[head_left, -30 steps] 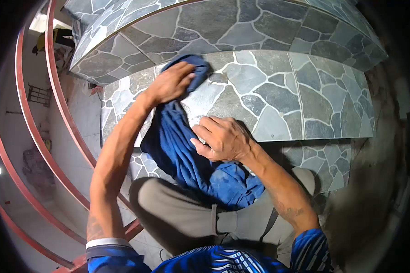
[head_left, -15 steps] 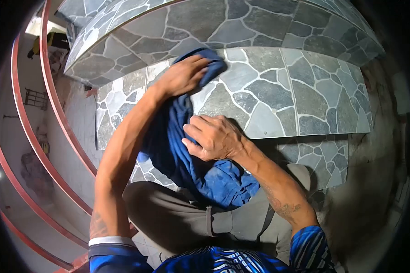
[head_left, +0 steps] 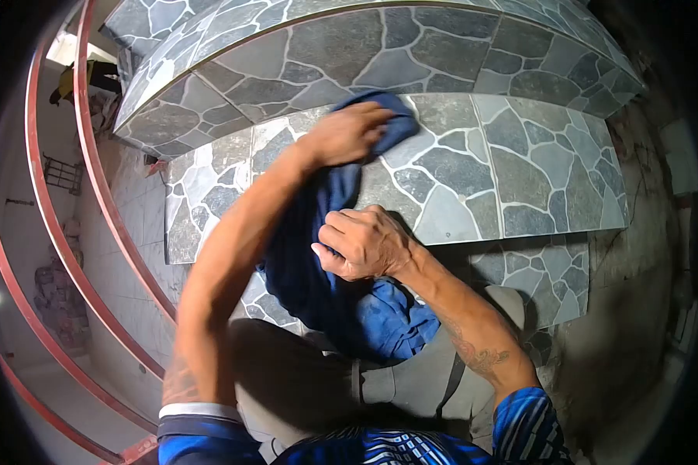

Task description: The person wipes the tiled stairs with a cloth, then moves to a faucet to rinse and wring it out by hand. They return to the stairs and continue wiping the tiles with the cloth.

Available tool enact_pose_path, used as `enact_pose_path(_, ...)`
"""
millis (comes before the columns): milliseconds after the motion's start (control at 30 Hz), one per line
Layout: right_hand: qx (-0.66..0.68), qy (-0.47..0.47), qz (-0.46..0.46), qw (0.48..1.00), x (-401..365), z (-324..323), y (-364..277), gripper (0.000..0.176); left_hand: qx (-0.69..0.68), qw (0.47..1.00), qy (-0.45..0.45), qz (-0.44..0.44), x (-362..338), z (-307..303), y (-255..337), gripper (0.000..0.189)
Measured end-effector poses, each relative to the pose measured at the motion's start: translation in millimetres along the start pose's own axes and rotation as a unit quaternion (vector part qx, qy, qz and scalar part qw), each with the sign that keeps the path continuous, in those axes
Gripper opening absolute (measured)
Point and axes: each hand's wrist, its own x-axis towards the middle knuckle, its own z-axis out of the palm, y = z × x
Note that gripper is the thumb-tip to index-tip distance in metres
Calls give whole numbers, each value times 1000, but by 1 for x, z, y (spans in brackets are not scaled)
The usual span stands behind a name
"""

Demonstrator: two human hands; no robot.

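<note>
A long blue cloth [head_left: 306, 240] runs from the stone-patterned step [head_left: 450, 167] over its front edge and down onto my lap. My left hand [head_left: 353, 133] presses and grips the far, bunched end of the cloth against the step's top, near the riser behind; this hand is slightly blurred. Closer to me, my right hand [head_left: 363, 244] is curled closed at the step's front edge, above and against the cloth. What its fingers hold, if anything, is hidden. The near end of the cloth lies crumpled between my grey-trousered legs [head_left: 287, 353].
Red curved railing bars [head_left: 105, 186] rise close along my left side. Behind the step stands a higher stone-patterned riser [head_left: 364, 54]. A lower step [head_left: 551, 271] shows at the right, beside a dusty floor [head_left: 628, 325]. Piled items [head_left: 62, 302] lie beyond the railing.
My left hand has slid to the right along the step with the cloth's far end under it. My right hand has hardly moved.
</note>
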Motion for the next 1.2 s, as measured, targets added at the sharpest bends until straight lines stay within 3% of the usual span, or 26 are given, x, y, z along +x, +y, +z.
enact_pose_path(167, -9, 8, -17, 1000, -6, 1, 0, 26, 12, 992, -31, -120, -110, -53, -26, 40)
enact_pose_path(233, -9, -2, -26, 1000, -4, 0, -2, 28, 61, 994, 9, -85, -104, -27, -24, 42)
enact_pose_path(367, 8, 1, -50, 999, -2, 1, 2, 29, -3, 997, -72, 22, -28, 5, 45, 46)
enact_pose_path(467, 4, -12, -44, 999, -5, 0, 2, 29, -13, 996, -76, -54, -53, -8, 48, 46)
enact_pose_path(567, 3, -10, -36, 999, -5, -3, 1, 29, 11, 985, -75, -154, -122, -43, 29, 43)
enact_pose_path(667, 14, 4, -41, 999, -2, 4, 1, 29, 61, 991, 2, -120, -127, -26, 22, 41)
enact_pose_path(833, 18, -18, -45, 999, 2, 0, 1, 28, 35, 997, -47, -52, -49, -8, 41, 41)
enact_pose_path(867, 25, -8, -43, 999, 3, 1, 0, 29, 37, 999, -14, -21, -55, -5, 40, 41)
enact_pose_path(967, 40, 1, -20, 999, -3, -1, 0, 28, 38, 996, -41, -71, -88, -20, 59, 39)
enact_pose_path(1000, 44, 7, -8, 999, -3, -1, -1, 28, 60, 998, 8, -32, -99, -21, 62, 36)
enact_pose_path(1133, 33, 16, -20, 999, 1, 1, -2, 28, 67, 992, -34, -99, -69, -11, 58, 26)
enact_pose_path(1200, 37, 10, -19, 999, 0, 1, -1, 28, 130, 991, 3, 8, -51, 1, 42, 28)
